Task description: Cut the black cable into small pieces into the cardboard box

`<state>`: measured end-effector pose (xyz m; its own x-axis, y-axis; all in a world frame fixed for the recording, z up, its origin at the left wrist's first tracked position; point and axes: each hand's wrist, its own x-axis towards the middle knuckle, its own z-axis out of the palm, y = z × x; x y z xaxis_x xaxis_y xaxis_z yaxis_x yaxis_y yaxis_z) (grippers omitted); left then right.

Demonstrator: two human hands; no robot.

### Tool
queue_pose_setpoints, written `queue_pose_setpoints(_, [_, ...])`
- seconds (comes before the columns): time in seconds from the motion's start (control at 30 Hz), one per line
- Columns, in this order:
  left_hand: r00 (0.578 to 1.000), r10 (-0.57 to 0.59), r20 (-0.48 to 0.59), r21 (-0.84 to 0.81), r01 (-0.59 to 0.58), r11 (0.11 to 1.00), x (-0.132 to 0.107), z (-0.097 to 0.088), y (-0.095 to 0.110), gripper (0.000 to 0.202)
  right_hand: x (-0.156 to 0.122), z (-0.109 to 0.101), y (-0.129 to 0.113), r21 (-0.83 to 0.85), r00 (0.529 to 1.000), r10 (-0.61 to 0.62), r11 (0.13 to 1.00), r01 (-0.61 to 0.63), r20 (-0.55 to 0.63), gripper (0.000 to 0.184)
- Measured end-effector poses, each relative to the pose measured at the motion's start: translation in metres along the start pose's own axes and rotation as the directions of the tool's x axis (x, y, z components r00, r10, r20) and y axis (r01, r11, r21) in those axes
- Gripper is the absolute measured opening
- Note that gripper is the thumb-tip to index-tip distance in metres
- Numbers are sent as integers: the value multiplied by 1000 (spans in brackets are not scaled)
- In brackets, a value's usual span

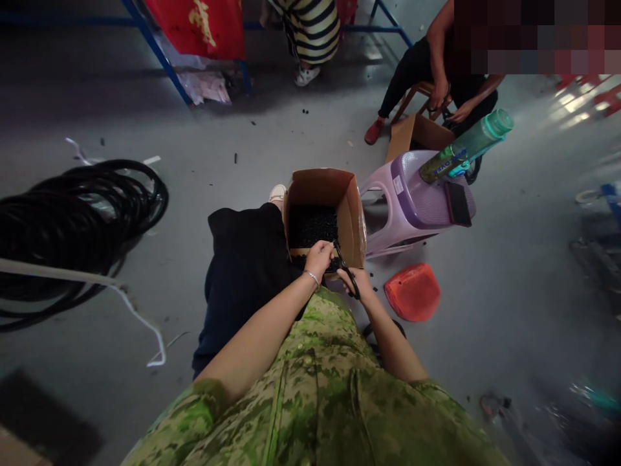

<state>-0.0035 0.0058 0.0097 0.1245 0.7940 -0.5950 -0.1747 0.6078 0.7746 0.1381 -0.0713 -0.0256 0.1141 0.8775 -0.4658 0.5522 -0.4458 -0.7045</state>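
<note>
One pair of black-handled scissors [344,265] is gripped in the person's right hand [359,283], at the near edge of an open cardboard box [320,184] holding small black pieces [315,223]. The left hand [319,257] is curled closed beside the blades; on what, I can't tell. Nearby stands a purple stool [410,188] bearing a bottle [468,147].

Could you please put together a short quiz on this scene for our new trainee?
1. Name the tool: what does the person's right hand hold?
2. True or false: the bottle rests on the purple stool.
3. Choose one: what lies inside the cardboard box nearest the camera?
A) oranges
B) small black pieces
C) white cups

Key:
1. Scissors with black handles.
2. True.
3. B.
</note>
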Motion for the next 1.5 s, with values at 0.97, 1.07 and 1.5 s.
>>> queue_pose_setpoints(0.97, [976, 138, 168, 381, -193, 904, 5, 0, -16, 18, 2, -55, -27, -302, 960, -248, 912, 277, 129, 40])
queue_pose_setpoints(1.07, [968, 157, 194, 400, -224, 889, 8, 0, -20, 19, 4, -56, -28, -307, 952, -276, 902, 305, 136, 41])
queue_pose_setpoints(1.5, [959, 134, 249, 387, -226, 894, 7, -1, -16, 20, 1, -54, -29, -360, 966, -242, 897, 258, 91, 48])
